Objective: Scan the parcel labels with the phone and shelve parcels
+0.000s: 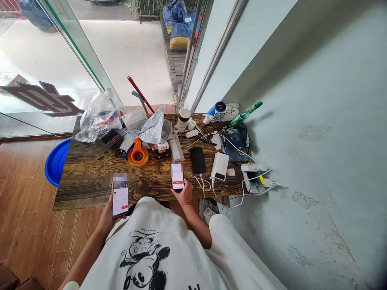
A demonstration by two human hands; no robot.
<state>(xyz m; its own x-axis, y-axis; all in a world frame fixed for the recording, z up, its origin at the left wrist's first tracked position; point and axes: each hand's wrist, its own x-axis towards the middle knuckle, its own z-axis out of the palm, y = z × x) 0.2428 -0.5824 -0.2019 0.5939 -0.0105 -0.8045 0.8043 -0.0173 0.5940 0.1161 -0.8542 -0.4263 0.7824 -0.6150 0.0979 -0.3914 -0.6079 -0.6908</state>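
My left hand [106, 214] is closed round a smartphone [120, 201] at the table's front edge, its screen lit in white with a red button at the bottom. In my right hand [185, 194] is the lower end of a second smartphone [177, 174], over the front part of the table. That screen is also lit, with a red bar low down. Beside it to the right lies a dark-screened phone [198, 160] with a white cable plugged in. A white power bank [219, 166] with a cable sits further right.
Along the back of the wooden table [87, 177] are a tape dispenser [137, 153], scissors [120, 153], plastic bags [101, 114], a lidded jar [184, 118] and a green bottle [245, 114]. A power strip [253, 181] with cables is by the right wall. A blue basin [56, 163] stands left.
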